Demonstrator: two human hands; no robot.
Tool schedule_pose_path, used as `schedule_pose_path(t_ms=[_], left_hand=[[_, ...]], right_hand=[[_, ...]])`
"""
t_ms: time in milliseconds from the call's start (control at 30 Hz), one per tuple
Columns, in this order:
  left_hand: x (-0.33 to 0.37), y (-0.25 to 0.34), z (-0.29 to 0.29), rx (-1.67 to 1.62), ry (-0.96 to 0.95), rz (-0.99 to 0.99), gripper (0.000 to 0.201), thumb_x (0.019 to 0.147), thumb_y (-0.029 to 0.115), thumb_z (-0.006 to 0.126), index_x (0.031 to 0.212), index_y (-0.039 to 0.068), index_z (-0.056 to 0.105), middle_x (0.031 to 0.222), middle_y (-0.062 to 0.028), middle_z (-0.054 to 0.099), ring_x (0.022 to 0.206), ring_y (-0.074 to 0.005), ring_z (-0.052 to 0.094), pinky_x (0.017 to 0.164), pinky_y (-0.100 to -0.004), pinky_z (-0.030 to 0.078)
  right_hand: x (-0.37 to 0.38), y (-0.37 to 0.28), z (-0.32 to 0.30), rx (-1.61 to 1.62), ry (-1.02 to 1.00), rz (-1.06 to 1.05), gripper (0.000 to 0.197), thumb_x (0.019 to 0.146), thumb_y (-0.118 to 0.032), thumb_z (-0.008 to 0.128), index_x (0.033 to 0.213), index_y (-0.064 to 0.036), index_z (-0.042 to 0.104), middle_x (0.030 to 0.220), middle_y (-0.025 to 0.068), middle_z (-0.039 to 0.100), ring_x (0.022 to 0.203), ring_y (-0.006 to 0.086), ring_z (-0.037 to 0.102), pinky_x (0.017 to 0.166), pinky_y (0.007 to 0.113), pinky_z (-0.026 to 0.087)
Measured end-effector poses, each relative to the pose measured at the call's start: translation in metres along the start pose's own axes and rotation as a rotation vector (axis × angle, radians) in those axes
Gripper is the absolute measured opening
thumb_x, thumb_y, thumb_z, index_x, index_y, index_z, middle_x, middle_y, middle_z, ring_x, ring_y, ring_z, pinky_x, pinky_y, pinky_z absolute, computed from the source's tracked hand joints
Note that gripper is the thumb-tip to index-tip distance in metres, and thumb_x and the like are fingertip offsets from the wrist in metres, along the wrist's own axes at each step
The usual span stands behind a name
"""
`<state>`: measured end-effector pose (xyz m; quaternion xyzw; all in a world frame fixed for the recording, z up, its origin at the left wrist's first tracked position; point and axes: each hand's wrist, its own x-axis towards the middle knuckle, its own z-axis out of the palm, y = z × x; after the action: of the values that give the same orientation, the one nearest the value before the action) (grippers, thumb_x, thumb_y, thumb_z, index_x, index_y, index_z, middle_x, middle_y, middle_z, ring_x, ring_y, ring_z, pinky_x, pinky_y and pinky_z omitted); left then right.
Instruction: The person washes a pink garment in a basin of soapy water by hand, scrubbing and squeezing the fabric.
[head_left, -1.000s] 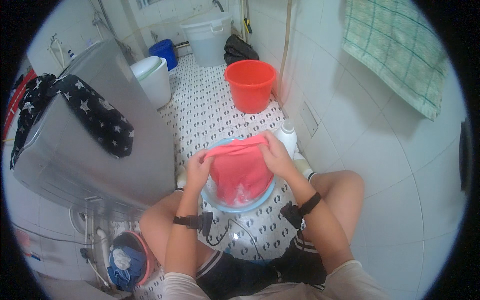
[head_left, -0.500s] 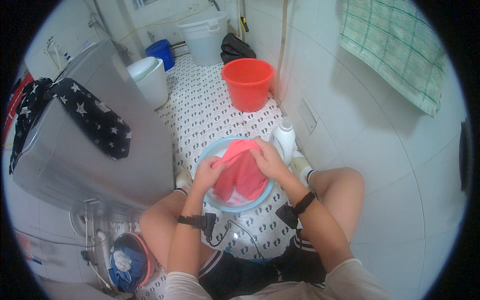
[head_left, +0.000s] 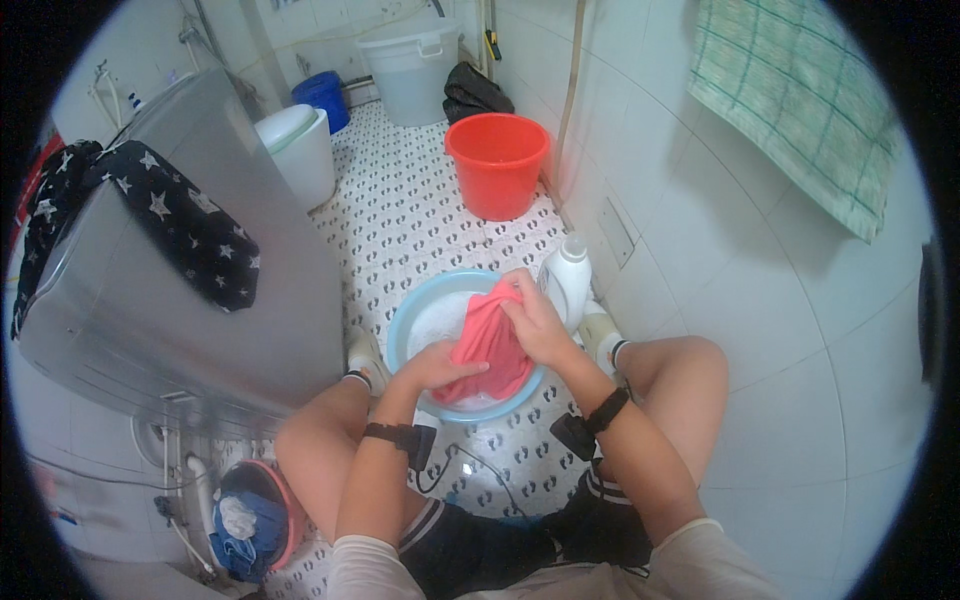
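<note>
A coral-red cloth hangs bunched over a light blue basin with white suds in it. Whether it is a garment or a towel I cannot tell. My right hand is closed on its upper edge, at the basin's far right side. My left hand holds the cloth's lower left side, thumb across the front and fingers partly hidden behind the fabric. The cloth's lower part reaches down to the suds. Just right of the basin stands a white bottle with a handle.
Beyond the basin stands a red bucket, near the right wall. A grey appliance with a black star-patterned cloth over it flanks me on the left. Lower left, a reddish tub holds blue and white clothes. A green checked towel hangs at right.
My left hand has moved down along the cloth from its upper edge to its lower left. The cloth is bunched narrower toward the right, baring more suds. My right hand keeps its hold.
</note>
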<state>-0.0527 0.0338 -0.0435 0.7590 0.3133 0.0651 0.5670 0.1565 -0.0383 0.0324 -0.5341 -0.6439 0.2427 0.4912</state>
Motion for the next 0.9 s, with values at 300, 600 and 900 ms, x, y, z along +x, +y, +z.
schedule_pose_path(t_ms=[300,600,900], left_hand=[[-0.003,-0.001,-0.018,-0.23,0.517,0.108,0.027,0.094,0.025,0.067,0.097,-0.002,0.069,0.082,-0.0027,0.067,0.077,-0.0105,0.059,0.073,-0.0292,0.049],[0.013,0.023,0.006,-1.017,0.724,0.353,0.024,0.104,0.025,0.049,0.093,0.006,0.06,0.09,-0.0033,0.06,0.084,-0.0114,0.057,0.083,-0.0276,0.047],[0.021,0.056,0.034,-0.606,0.887,0.311,0.025,0.104,0.023,0.048,0.089,0.005,0.055,0.08,-0.0024,0.054,0.075,-0.0106,0.048,0.07,-0.027,0.043]], right_hand=[[0.002,0.021,0.001,-0.16,0.322,0.041,0.027,0.098,-0.015,0.049,0.121,0.0001,0.046,0.103,0.0276,0.064,0.097,0.0459,0.062,0.086,0.047,0.048],[-0.001,0.005,0.015,0.038,0.107,-0.118,0.021,0.096,-0.014,0.052,0.106,0.0016,0.061,0.099,0.0185,0.061,0.094,0.0336,0.06,0.088,0.037,0.046],[-0.004,-0.004,0.057,-0.128,0.23,-0.039,0.021,0.095,-0.021,0.057,0.092,-0.0009,0.053,0.094,0.0218,0.056,0.087,0.0438,0.057,0.073,0.049,0.046]])
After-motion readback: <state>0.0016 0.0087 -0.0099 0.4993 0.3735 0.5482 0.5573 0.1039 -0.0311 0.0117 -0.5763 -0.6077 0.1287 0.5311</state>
